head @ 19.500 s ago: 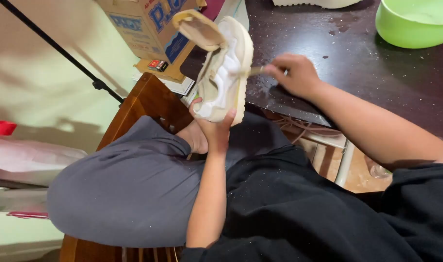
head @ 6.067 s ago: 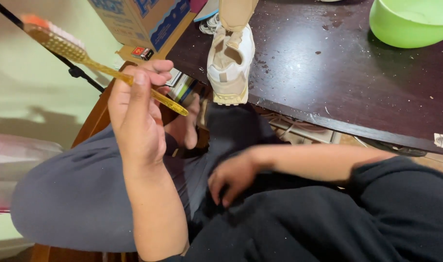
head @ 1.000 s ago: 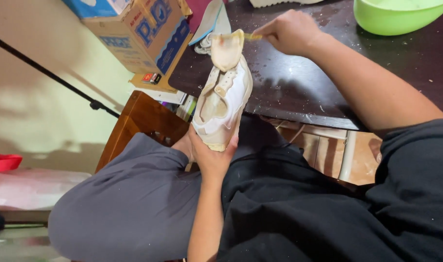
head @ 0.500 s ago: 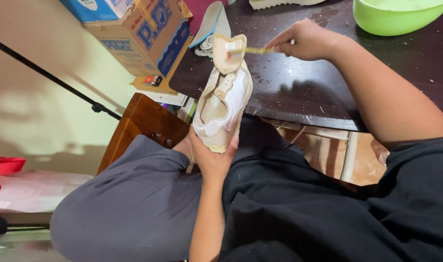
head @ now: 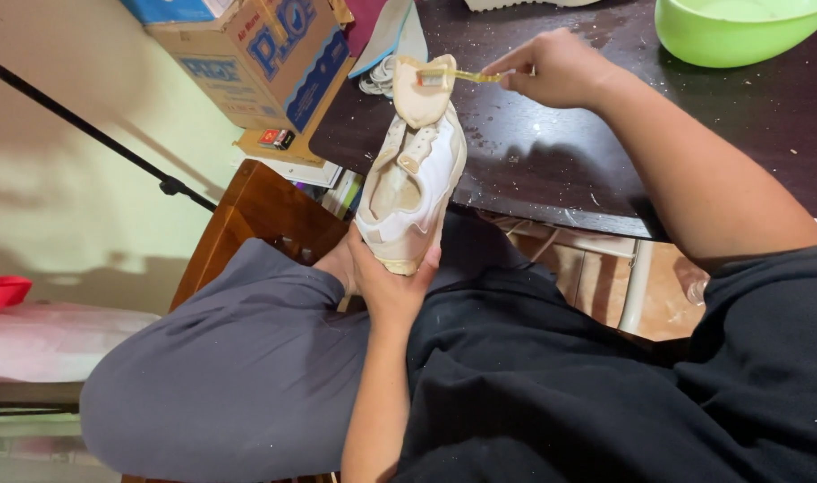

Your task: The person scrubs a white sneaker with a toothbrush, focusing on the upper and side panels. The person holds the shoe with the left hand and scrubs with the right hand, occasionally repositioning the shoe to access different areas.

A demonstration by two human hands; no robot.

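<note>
My left hand (head: 386,282) grips the heel of a cream and white sneaker (head: 413,174) and holds it upright over my lap, toe toward the table. The shoe's tongue is pulled up and out. My right hand (head: 552,67) pinches a yellow toothbrush (head: 449,77) by its handle, and the bristle head rests against the top of the tongue. My right forearm crosses above the dark table (head: 605,152).
A lime green bowl (head: 740,31) stands at the table's far right. A cardboard box (head: 256,54) and an insole (head: 391,40) lie at the table's left end. A wooden chair (head: 256,219) is under my grey-trousered leg. A black rod (head: 86,130) slants across the left.
My right hand has moved the toothbrush along the shoe's tongue, drawing back slightly to the right. My left hand keeps the sneaker in nearly the same place.
</note>
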